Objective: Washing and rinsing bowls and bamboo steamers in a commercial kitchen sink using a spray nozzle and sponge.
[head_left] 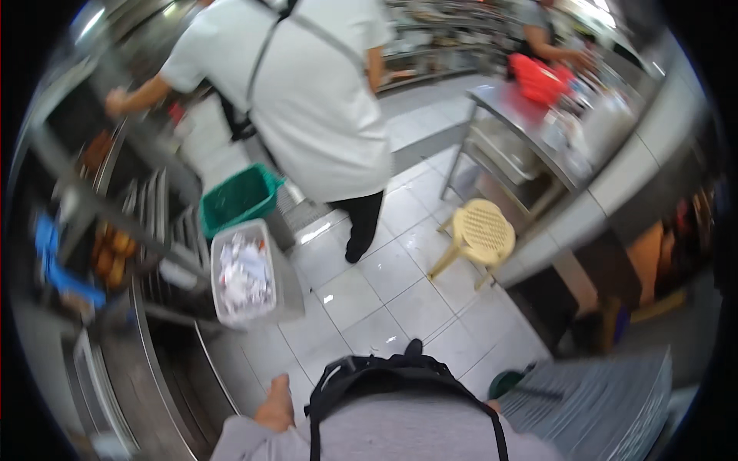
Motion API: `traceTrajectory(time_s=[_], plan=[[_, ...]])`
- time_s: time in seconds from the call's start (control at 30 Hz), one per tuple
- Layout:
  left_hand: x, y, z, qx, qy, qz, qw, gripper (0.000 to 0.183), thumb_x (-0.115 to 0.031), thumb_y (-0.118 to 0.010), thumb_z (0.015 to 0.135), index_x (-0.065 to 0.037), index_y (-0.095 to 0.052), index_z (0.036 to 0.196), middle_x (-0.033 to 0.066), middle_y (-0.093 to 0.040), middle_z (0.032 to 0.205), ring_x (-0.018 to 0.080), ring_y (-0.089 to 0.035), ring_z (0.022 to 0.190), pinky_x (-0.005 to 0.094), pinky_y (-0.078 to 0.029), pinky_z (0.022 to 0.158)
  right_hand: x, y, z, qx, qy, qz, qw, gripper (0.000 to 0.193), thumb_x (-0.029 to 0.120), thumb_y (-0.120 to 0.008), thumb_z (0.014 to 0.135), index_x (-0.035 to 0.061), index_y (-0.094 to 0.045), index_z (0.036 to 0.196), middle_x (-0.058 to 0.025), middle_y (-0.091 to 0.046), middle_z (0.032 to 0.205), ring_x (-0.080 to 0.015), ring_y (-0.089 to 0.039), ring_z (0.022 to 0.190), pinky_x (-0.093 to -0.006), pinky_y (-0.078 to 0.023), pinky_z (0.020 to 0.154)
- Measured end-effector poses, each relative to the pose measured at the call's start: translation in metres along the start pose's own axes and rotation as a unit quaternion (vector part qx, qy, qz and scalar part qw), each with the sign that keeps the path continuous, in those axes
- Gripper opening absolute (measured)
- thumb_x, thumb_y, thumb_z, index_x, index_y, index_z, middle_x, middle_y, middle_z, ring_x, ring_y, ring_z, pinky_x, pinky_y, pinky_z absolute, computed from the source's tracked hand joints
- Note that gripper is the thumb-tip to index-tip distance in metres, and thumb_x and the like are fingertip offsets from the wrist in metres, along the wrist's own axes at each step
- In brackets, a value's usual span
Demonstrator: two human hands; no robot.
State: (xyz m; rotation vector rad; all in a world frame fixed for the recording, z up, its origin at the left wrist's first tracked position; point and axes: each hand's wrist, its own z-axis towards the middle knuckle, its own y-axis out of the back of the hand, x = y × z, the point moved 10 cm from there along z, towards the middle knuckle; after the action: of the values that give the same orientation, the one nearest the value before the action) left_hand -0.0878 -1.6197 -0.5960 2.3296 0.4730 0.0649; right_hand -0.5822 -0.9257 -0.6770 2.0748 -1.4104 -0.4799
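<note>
My left hand [280, 386] hangs low beside my body, over the white tiled floor [350, 296]. Its fingers do not show clearly, and nothing can be seen in it. The thing nearest to it is a pale grey bin [286, 296] filled with crumpled white paper or tissue [246, 269]. Of my right hand or wrist, only a sliver [493, 405] shows past my grey shirt, close to a round green container [503, 383] and a stack of flat grey sheets or panels [588, 396]. The fingers on that side are hidden.
Just ahead walks a person in a white shirt [315, 107]. A green bin [242, 201] and metal racks [146, 230] line the left. To the right are a yellow plastic stool [483, 230] and a steel table [507, 115] with a red bag [540, 79]; another person [542, 42] stands behind it.
</note>
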Motion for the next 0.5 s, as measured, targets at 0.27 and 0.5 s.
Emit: traceTrajectory(time_s=[0.27,0.5], plan=[[-0.045,0.026,-0.178,-0.147,0.213,-0.027,0.966,0.049,-0.041,-0.055,0.069,-0.026,-0.051,0.115,0.0108,-0.019,0.139,0.0309,-0.008,0.129,0.0609,-0.002,0.097,0.071,0.221,0.194,-0.017,0.057,0.224,0.973,0.041,0.034,-0.055,0.075,0.0094,-0.05,0.108,-0.016,-0.053,0.101,-0.0337,-0.048,0.093,-0.0491,-0.039,0.079],[0.082,-0.036,-0.319,-0.166,0.389,0.031,0.906,0.041,-0.036,-0.056,0.07,-0.023,-0.056,0.109,0.0112,-0.021,0.137,0.0296,-0.012,0.129,0.0578,-0.004,0.099,0.146,0.394,0.44,0.079,-0.041,0.593,0.8,0.084,0.066,-0.036,0.072,0.0162,-0.011,0.135,-0.0066,-0.007,0.142,-0.0408,-0.009,0.125,-0.0682,-0.011,0.09]])
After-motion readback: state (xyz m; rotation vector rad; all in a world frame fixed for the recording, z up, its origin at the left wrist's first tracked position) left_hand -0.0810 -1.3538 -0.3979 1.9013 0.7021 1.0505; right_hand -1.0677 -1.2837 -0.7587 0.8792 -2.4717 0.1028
